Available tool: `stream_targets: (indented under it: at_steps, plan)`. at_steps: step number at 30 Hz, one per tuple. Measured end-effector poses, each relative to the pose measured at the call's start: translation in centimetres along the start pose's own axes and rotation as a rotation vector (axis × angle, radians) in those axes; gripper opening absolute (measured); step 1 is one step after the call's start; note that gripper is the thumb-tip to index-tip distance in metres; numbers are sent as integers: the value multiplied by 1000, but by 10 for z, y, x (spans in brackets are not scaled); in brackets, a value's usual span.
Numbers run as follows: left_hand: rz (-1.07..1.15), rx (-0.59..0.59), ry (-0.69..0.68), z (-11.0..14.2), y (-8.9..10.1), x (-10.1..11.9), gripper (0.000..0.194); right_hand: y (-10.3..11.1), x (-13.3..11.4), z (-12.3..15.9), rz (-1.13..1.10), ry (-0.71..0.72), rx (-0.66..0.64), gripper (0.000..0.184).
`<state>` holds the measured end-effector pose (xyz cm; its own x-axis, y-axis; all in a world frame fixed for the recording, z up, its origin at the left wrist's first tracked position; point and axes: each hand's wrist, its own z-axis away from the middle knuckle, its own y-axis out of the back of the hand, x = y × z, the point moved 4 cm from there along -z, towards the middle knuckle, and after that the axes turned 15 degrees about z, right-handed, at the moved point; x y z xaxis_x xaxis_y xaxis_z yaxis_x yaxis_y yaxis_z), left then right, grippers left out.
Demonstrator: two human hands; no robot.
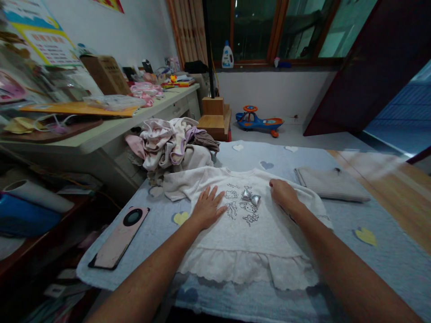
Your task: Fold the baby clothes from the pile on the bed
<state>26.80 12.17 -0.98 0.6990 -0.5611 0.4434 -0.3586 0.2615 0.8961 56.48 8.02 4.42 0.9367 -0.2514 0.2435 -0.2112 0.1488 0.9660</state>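
Little white sweatshirt (235,233) is spread flat on a blue heart-print quilt (380,264), ruffled hem toward the camera, silver bow (250,196) stuck on the chest. Left hand (208,207) is pressed down open on it, fingers spread, just beside the printed cartoon. Right hand (284,194) is laid palm-down near the shoulder, loosely open, nothing gripped. Heap of clothes (171,146) is piled just past the collar, a folded grey garment (332,184) is placed off to the right, and a phone in a pink case (119,237) is left on the quilt. Worktop (101,130) runs alongside, loaded with stuff.
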Motion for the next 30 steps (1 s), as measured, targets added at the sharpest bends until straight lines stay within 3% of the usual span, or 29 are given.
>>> stream_targets:
  at_steps: [5, 8, 12, 18, 21, 25, 30]
  plan:
    - [-48, 13, 21, 1, 1, 6, 65, 4, 1, -31, 30, -36, 95, 36]
    - [-49, 26, 44, 2, 2, 7, 69, -3, 4, -41, 53, -41, 50, 42]
    - [-46, 36, 54, 3, 2, 7, 69, -1, 15, -50, 62, 9, -10, 28]
    - [-40, 40, 55, 3, 1, 6, 68, 22, 29, -52, 130, -98, 109, 31]
    - [-39, 35, 58, 4, 1, 6, 68, 24, 22, -43, 165, -46, 148, 34]
    - [-34, 29, 63, 3, 3, 6, 66, 17, 21, -29, 192, 4, -9, 47]
    - [34, 11, 114, 5, 5, 30, 61, 17, 36, -24, 197, -3, -172, 36]
